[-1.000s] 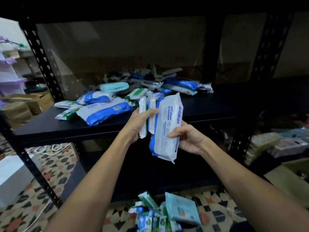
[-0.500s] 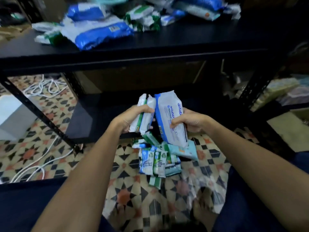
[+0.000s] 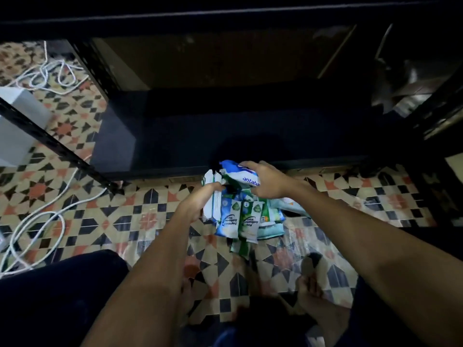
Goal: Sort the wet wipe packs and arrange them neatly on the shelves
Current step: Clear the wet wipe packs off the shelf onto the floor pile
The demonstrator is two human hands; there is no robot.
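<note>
Down on the patterned tile floor (image 3: 140, 216), my left hand (image 3: 200, 199) grips two slim white packs (image 3: 210, 204) and my right hand (image 3: 265, 181) curls over a blue-and-white pack (image 3: 238, 172), right above a pile of packs (image 3: 246, 219) just beside the dark bottom shelf (image 3: 225, 131). White cables (image 3: 45, 211) loop off left.

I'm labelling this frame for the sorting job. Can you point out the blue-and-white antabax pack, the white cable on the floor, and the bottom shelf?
antabax pack (image 3: 241, 174), head view, on its white face beside the lettering.
White cable (image 3: 37, 219), head view, on a loop lying over the tiles.
Bottom shelf (image 3: 225, 128), head view, on its bare dark top.
</note>
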